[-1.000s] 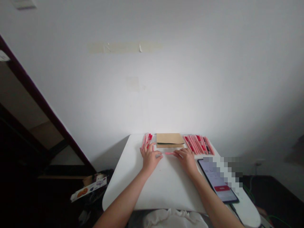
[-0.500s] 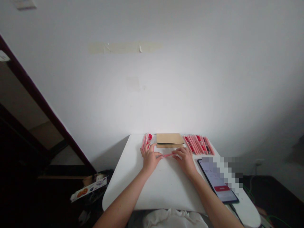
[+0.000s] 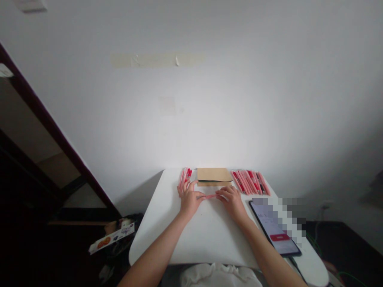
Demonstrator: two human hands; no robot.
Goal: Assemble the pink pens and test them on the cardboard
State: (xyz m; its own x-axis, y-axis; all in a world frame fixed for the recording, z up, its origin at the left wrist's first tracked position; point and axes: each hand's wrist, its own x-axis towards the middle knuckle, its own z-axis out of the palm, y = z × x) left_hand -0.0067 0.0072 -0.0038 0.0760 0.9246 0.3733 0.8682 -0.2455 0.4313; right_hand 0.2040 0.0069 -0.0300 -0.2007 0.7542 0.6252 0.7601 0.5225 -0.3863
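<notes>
A thin pink pen (image 3: 210, 195) lies crosswise between my two hands over the white table (image 3: 209, 235). My left hand (image 3: 188, 197) pinches its left end, the fingers curled. My right hand (image 3: 231, 199) pinches its right end with closed fingers. Just behind the hands lies a brown cardboard box (image 3: 213, 176). A small bunch of pink and red pens (image 3: 184, 175) sits left of the box, behind my left hand. A larger row of pink and red pens (image 3: 250, 181) lies right of the box.
A phone (image 3: 273, 232) with a lit screen lies at the table's right edge, near my right forearm. A white wall stands right behind the table. A dark doorway and a printed carton (image 3: 111, 238) on the floor are to the left.
My hands have drawn closer together. The pink pen, first held only at my right fingertips, is now gripped at both ends.
</notes>
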